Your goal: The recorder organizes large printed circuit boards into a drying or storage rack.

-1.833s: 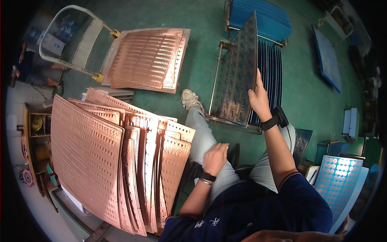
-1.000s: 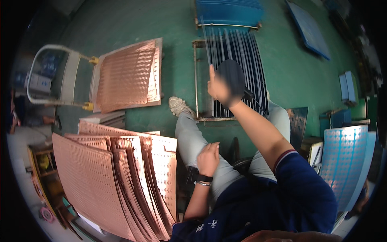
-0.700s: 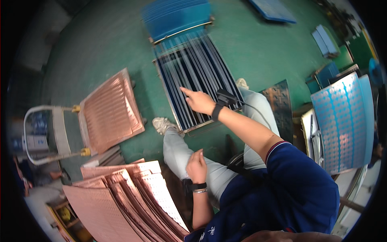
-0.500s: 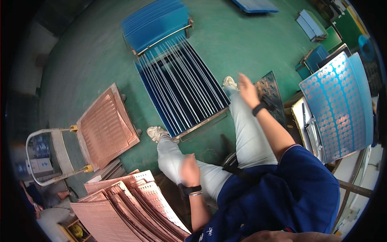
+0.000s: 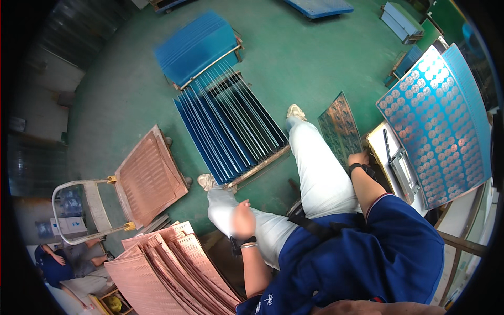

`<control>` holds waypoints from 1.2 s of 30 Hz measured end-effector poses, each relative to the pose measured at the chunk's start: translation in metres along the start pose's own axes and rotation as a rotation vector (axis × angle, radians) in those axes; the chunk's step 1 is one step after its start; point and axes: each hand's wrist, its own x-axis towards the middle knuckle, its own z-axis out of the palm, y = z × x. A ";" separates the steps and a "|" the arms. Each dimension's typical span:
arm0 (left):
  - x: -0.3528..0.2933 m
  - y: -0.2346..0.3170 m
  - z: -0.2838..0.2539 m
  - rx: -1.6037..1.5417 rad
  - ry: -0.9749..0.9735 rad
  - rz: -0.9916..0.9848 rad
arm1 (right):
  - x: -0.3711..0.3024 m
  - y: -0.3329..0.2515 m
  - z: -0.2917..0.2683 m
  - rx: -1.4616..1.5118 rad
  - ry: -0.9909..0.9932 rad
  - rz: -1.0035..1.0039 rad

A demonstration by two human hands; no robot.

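Fingers of the right hand (image 5: 359,158) are curled onto the lower edge of a dark panel (image 5: 341,127), gripping it; that thin rectangular panel is greenish-grey, covered in rows of small coppery patterns, and stands tilted on the green floor (image 5: 294,58) just beside the right leg (image 5: 320,173); the left hand (image 5: 243,219) rests loosely closed on the left knee, holding nothing; blue panels (image 5: 231,131) stand in a rack ahead; copper sheets (image 5: 173,268) fan out at lower left.
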 end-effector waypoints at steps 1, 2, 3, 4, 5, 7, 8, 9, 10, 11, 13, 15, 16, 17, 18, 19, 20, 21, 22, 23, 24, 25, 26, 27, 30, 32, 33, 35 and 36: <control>0.000 0.000 0.001 0.007 0.009 0.010 | -0.007 -0.001 0.002 -0.165 0.092 -0.058; -0.001 0.001 0.002 -0.001 0.001 0.004 | -0.001 0.007 0.013 -0.151 0.086 -0.056; -0.003 0.000 0.002 -0.014 0.000 -0.009 | -0.001 0.007 0.016 -0.059 -0.069 -0.262; -0.003 -0.001 0.002 -0.012 0.015 -0.006 | 0.000 0.005 0.018 0.034 -0.224 -0.468; -0.003 -0.003 0.002 -0.032 0.024 0.009 | -0.006 0.001 0.028 -0.033 -0.161 -0.544; -0.007 -0.007 0.001 -0.043 0.042 0.012 | -0.009 -0.016 0.030 -0.047 -0.117 -0.612; -0.007 -0.007 0.001 -0.061 0.025 0.015 | -0.008 -0.026 0.028 -0.063 -0.060 -0.663; -0.007 -0.007 0.001 -0.081 0.008 0.019 | -0.004 -0.031 0.020 -0.077 0.010 -0.714; -0.007 -0.011 0.002 -0.079 0.027 0.008 | -0.013 -0.046 0.000 -0.017 0.053 -0.784; -0.009 -0.012 0.002 -0.094 0.036 0.008 | -0.022 -0.062 -0.025 -0.019 0.046 -0.808; -0.012 -0.011 0.001 -0.111 0.048 0.012 | -0.036 -0.086 -0.070 0.055 0.074 -0.862; -0.011 -0.008 -0.001 -0.142 0.038 0.034 | -0.057 -0.107 -0.115 0.252 0.126 -0.922; -0.011 -0.012 0.002 -0.144 0.050 0.030 | -0.068 -0.116 -0.138 0.371 0.143 -0.944; -0.009 -0.020 0.008 -0.276 0.026 0.033 | -0.071 -0.126 -0.153 0.533 0.253 -1.058; -0.009 -0.025 0.011 -0.409 -0.001 0.039 | -0.073 -0.135 -0.167 0.695 0.367 -1.166; -0.010 -0.020 0.007 -0.411 0.007 0.038 | -0.082 -0.141 -0.190 0.804 0.235 -1.145; -0.011 -0.007 -0.002 -0.577 -0.059 -0.072 | -0.094 -0.146 -0.216 0.909 0.106 -1.118; -0.011 0.005 -0.012 -0.741 -0.120 -0.183 | -0.112 -0.151 -0.238 1.115 0.015 -1.112; -0.009 0.011 -0.019 -0.747 -0.107 -0.178 | -0.117 -0.153 -0.252 1.252 -0.068 -1.107; -0.008 0.017 -0.026 -0.791 -0.111 -0.130 | -0.108 -0.152 -0.257 1.363 -0.206 -1.110; -0.006 0.024 -0.033 -0.835 -0.112 -0.083 | -0.100 -0.152 -0.262 1.469 -0.352 -1.108; -0.005 0.031 -0.039 -0.839 -0.094 -0.090 | -0.137 -0.156 -0.283 1.654 -0.528 -1.078; -0.002 0.041 -0.047 -0.914 -0.083 -0.047 | -0.131 -0.153 -0.280 1.697 -0.728 -1.046; 0.001 0.052 -0.056 -0.986 -0.069 -0.004 | -0.131 -0.152 -0.273 1.678 -0.849 -1.038; 0.008 0.093 -0.087 -1.315 -0.160 0.138 | -0.155 -0.142 -0.255 1.632 -1.193 -0.937; 0.012 0.109 -0.107 -1.607 -0.242 0.243 | -0.170 -0.138 -0.228 1.673 -1.372 -0.857; 0.013 0.119 -0.115 -1.761 -0.222 0.296 | -0.178 -0.136 -0.215 1.659 -1.396 -0.846; 0.010 0.136 -0.135 -1.810 -0.048 0.308 | -0.201 -0.130 -0.195 1.659 -1.522 -0.693; 0.013 0.133 -0.136 -1.754 0.050 0.276 | -0.214 -0.126 -0.190 1.639 -1.548 -0.679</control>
